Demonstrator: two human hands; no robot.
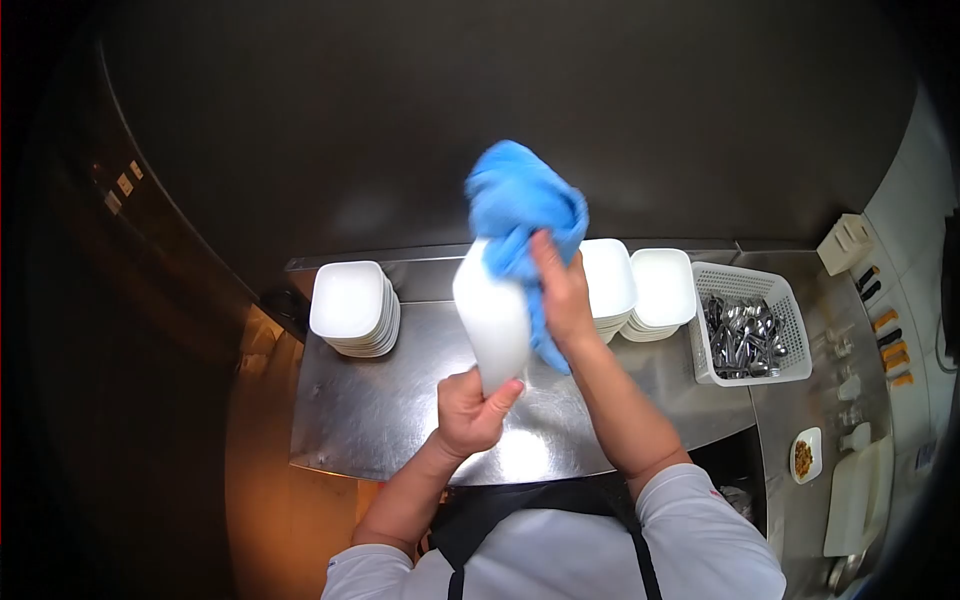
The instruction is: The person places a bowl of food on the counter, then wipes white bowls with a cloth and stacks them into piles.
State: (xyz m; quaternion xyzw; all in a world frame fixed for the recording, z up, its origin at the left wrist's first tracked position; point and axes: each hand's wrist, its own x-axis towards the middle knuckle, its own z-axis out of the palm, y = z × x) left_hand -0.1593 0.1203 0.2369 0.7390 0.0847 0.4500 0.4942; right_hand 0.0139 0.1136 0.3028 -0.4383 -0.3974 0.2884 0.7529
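A white plate (494,325), seen tilted and slightly blurred, is held up over the steel counter (400,420). My left hand (472,410) grips its lower end, with the thumb on the right side. Around the plate's upper end is a bunched blue cloth (525,205), which my right hand (562,290) holds with the thumb pointing up. Part of the cloth hangs down beside that hand's wrist. Behind my right hand stands a stack of white square plates (608,275).
Another plate stack (347,300) stands on the left, and one (662,288) right of centre. A white basket (790,330) of cutlery is further right. Beyond it are a small dish of food (815,470), a white holder (845,245) and several knives at the wall.
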